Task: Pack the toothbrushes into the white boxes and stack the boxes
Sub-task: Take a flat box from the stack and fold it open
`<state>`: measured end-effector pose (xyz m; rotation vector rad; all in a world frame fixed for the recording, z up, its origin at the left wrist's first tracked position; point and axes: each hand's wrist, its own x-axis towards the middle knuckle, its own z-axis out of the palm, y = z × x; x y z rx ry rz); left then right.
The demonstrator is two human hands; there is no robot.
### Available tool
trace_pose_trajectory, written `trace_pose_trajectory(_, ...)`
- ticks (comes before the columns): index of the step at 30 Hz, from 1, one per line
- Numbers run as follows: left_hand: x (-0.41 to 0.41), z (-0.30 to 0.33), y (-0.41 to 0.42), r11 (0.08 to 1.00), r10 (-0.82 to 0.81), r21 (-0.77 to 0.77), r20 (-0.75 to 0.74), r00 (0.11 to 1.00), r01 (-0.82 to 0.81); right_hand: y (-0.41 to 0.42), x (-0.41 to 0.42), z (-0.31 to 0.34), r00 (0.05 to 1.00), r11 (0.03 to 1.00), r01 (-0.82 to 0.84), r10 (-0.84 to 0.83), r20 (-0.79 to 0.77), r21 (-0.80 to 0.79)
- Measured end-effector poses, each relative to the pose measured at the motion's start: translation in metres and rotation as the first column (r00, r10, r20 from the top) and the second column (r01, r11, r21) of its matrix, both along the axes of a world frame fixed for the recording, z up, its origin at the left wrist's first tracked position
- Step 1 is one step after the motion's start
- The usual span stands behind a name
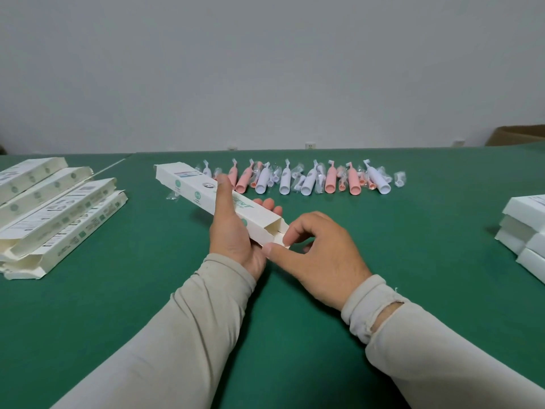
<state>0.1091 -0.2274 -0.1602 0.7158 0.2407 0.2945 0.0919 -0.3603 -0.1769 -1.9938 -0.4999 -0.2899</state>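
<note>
Gripping a long white box point(203, 190) above the green tabletop point(147, 290), the left hand point(233, 231) steadies it; the right hand point(318, 255) pinches its open end flap. Contents hidden. Toothbrushes point(306, 178) lie behind.

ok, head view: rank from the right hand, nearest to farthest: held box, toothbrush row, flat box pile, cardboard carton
1. Held box: the right hand pinches its near end flap.
2. Toothbrush row: just beyond, mid-table.
3. Flat box pile: far left of the table.
4. Cardboard carton: behind the table, far right corner.
</note>
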Motion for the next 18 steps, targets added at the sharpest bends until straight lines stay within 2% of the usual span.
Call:
trace_pose_trajectory(6, 0.0006, -0.0029, -0.0047, 0.996, -0.077, 0.046, 0.148, 0.986, 0.071, -0.0018, 0.0022, 0.0007, 0.995, 0.996, -0.043, 0.049, -0.082, 0.072)
trace_pose_trajectory(15, 0.0009, -0.0033, -0.0033, 0.996, -0.07, -0.049, 0.076, 0.995, 0.074, -0.0006, 0.0027, 0.0016, 0.979, 0.974, -0.124, 0.151, -0.136, 0.188)
trace_pose_trajectory(18, 0.0005, -0.0021, -0.0033, 0.994, -0.086, -0.064, 0.062, 0.994, 0.089, -0.0004, 0.0039, -0.0008, 0.98, 0.976, -0.124, 0.149, -0.129, 0.18)
